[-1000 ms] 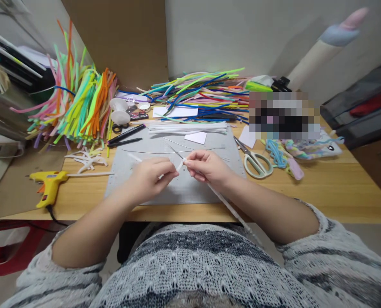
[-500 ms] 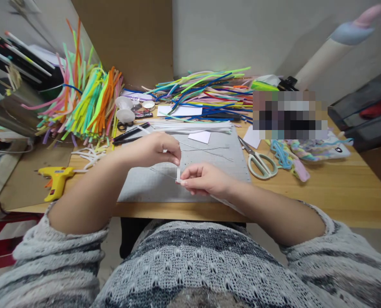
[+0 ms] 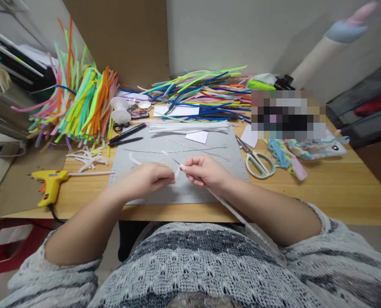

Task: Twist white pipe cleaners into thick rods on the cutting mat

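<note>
No text readable; label [image 3: 53,175] on yellow glue gun [image 3: 52,187] too small.

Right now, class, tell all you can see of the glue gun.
The glue gun lies on its side at the desk's left, nose pointing left. Its yellow body looks plastic, with orange trigger and black cord from the grip. A pale stick runs from its rear to the grey mat. The left hand is off it.

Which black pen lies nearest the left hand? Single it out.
The slimmer black pen; the thicker black pen lies behind it, farther from the left hand.
</note>
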`<act>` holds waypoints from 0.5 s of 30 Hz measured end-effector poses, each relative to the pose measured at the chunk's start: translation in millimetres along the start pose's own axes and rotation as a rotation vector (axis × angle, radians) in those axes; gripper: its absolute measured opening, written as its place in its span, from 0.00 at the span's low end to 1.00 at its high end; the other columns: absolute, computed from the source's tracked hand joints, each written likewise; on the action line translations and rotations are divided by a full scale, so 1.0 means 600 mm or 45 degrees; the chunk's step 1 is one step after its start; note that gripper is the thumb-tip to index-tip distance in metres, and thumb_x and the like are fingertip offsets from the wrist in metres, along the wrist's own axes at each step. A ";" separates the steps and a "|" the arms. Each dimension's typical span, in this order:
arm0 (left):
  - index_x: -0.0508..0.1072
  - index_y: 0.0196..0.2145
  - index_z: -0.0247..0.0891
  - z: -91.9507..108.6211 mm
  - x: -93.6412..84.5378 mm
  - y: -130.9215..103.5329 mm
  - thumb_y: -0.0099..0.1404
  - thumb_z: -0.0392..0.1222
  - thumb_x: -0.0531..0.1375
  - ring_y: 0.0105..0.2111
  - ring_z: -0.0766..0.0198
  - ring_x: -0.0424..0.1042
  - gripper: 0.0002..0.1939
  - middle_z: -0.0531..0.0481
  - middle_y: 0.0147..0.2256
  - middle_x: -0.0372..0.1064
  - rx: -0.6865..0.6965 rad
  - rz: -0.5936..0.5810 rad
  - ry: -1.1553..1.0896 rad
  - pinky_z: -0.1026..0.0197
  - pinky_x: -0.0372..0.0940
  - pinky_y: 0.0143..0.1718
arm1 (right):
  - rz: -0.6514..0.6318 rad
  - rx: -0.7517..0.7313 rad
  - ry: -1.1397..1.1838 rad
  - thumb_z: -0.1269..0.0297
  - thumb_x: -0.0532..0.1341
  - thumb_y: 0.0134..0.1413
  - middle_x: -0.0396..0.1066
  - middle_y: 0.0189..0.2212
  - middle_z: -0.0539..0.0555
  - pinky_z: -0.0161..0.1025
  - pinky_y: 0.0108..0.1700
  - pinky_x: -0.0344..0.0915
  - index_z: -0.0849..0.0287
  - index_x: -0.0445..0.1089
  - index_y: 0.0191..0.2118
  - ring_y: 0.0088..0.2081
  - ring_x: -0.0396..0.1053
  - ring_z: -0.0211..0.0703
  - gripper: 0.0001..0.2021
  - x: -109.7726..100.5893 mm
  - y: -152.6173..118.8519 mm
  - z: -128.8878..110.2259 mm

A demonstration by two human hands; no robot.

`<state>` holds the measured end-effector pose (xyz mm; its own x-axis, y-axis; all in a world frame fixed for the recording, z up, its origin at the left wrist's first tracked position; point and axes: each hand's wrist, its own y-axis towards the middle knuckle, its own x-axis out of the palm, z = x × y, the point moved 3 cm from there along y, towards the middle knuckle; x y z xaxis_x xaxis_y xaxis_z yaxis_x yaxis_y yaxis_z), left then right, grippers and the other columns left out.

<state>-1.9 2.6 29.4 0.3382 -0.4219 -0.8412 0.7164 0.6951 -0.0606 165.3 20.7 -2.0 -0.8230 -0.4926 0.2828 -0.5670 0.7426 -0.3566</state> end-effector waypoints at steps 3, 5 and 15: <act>0.71 0.32 0.36 0.012 -0.016 -0.004 0.67 0.39 0.50 0.29 0.68 0.65 0.11 0.51 0.28 0.68 0.048 -0.036 0.117 0.66 0.57 0.31 | 0.044 0.064 -0.113 0.68 0.60 0.49 0.63 0.12 0.42 0.25 0.11 0.44 0.62 0.65 0.31 0.10 0.52 0.26 0.04 -0.001 0.007 0.009; 0.72 0.32 0.37 0.015 -0.030 0.000 0.67 0.39 0.50 0.30 0.67 0.66 0.11 0.50 0.29 0.69 0.066 -0.043 0.178 0.66 0.57 0.32 | 0.022 0.122 -0.171 0.70 0.59 0.50 0.63 0.12 0.42 0.26 0.11 0.44 0.62 0.67 0.34 0.10 0.52 0.26 0.03 0.001 0.011 0.015; 0.73 0.30 0.35 -0.029 -0.058 0.048 0.63 0.42 0.56 0.29 0.69 0.68 0.10 0.51 0.27 0.71 0.099 -0.083 -0.232 0.69 0.60 0.32 | -0.341 0.132 -0.083 0.65 0.62 0.47 0.64 0.13 0.42 0.26 0.11 0.47 0.60 0.66 0.32 0.11 0.53 0.26 0.06 0.026 -0.008 0.023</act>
<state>-3.4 47.4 47.8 0.3891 -0.5679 -0.7254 0.7829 0.6188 -0.0645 154.6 3.2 -7.9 -0.6420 -0.6954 0.3229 -0.7622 0.5334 -0.3667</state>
